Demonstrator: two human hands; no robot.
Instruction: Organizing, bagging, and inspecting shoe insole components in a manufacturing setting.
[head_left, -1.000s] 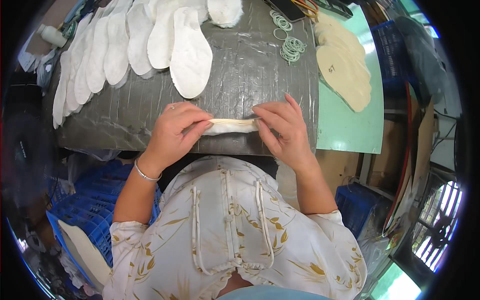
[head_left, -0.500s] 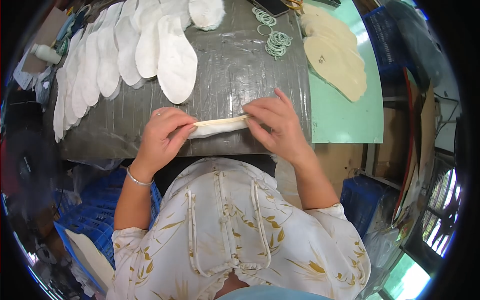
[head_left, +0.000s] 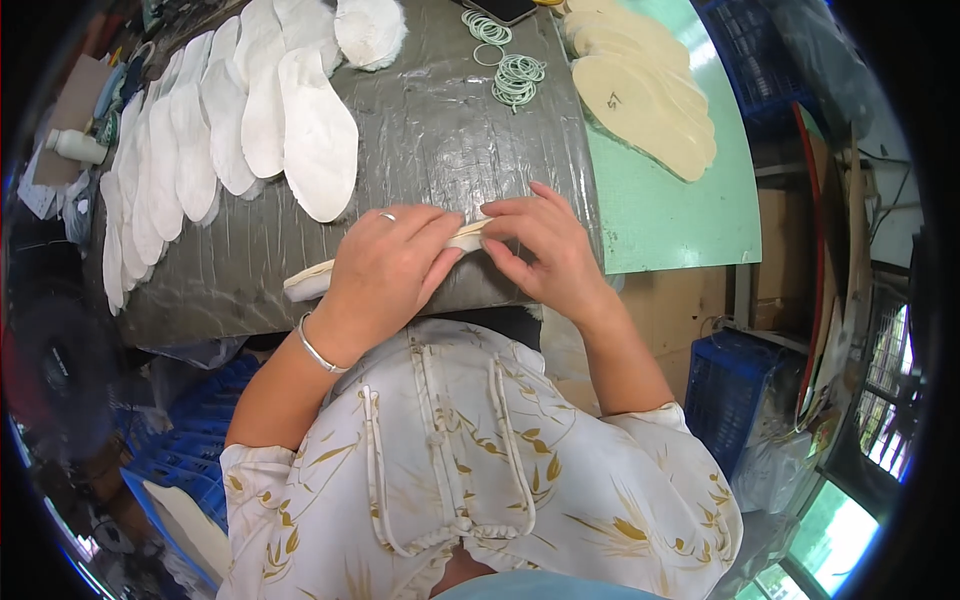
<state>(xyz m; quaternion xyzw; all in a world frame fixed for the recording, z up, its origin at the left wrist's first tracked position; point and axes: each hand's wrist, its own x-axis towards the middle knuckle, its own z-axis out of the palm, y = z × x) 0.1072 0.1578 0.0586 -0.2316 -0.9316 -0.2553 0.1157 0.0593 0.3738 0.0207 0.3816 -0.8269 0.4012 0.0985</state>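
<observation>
Near the front edge of the table, I hold an insole (head_left: 308, 282) edge-on, a thin cream layer against a white fleecy one. My left hand (head_left: 388, 270) closes over its middle and hides much of it, with fingers and thumb pinching the edge. Close beside it, my right hand (head_left: 550, 245) pinches the right end between thumb and fingers, one finger raised. Beyond my hands, white fleecy insoles (head_left: 320, 140) lie overlapping in a row at the left. A pile of cream insole pieces (head_left: 645, 110) rests at the right.
Pale green rubber bands (head_left: 518, 80) lie at the far middle of the dark plastic-covered table (head_left: 430, 130), near a phone (head_left: 505, 8). A green board (head_left: 690, 225) adjoins on the right. Blue crates (head_left: 735, 390) stand below. A white bottle (head_left: 78, 146) is far left.
My left hand has slid right along the insole, close to my right hand, so the insole's left end now sticks out behind it. The view has shifted slightly.
</observation>
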